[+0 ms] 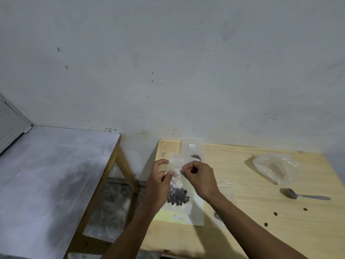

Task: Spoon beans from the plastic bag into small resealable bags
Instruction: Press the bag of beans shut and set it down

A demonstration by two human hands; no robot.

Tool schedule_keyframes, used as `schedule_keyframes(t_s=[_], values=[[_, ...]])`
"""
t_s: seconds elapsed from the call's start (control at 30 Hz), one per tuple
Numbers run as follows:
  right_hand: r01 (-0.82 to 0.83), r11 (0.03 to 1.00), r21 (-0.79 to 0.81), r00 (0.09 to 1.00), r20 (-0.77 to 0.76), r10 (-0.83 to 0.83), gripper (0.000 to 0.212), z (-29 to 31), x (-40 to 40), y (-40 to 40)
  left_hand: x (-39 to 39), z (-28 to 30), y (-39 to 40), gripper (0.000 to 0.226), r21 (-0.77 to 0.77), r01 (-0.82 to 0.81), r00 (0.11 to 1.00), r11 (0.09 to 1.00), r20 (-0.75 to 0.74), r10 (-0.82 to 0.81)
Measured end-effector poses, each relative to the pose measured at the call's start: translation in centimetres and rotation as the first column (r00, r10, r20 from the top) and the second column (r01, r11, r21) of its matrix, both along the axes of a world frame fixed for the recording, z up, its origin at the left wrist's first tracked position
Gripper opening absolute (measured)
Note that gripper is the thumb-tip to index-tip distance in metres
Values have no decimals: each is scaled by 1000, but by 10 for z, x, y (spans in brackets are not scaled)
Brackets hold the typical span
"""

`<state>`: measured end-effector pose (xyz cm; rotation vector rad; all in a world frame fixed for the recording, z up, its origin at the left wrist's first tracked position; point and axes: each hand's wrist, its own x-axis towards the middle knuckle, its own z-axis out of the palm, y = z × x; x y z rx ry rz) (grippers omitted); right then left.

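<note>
A small clear resealable bag (178, 191) with dark beans in its lower part hangs above the left end of the wooden table (261, 221). My left hand (160, 184) and my right hand (200, 177) both pinch its top edge, one at each side. The larger clear plastic bag (274, 168) with a few dark beans lies crumpled at the far right of the table. A metal spoon (300, 195) rests on the table in front of it, bowl to the left. Another small bag (193, 149) with beans lies flat at the back.
More flat small bags (196, 212) lie on the table under the held one, and a few dark beans (217, 215) show beside my right forearm. A grey-topped table (48, 176) stands to the left across a gap. The white wall is close behind.
</note>
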<state>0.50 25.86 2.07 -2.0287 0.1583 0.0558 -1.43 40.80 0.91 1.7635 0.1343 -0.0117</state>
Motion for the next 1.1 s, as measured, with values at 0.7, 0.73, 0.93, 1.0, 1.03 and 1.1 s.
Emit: schedule_keyframes(t_s=[0.7,0.73,0.93,1.0,1.03,1.1], values=[[255,889,381,949,-276,-154,41,-10,-3,-1,7,10,-5,13,-121,13,992,993,-125,-29],[246,892,379,954,-256,-155,37,-9,-4,-1,7,11,-7,11,-123,13,990,992,-136,-29],[231,886,403,961,-238,-142,13,-8,-7,-3,9,8,-13,19,-98,-8,987,995,-159,-8],[220,875,432,960,-257,-115,9,-7,-7,-6,8,6,-15,16,-125,1,983,992,-182,-24],[213,867,451,957,-273,-93,9,-7,-8,-8,8,6,-15,15,-134,4,981,991,-192,-30],[201,839,505,949,-313,-39,15,-10,-10,-13,10,5,-13,16,-146,-11,977,989,-211,-20]])
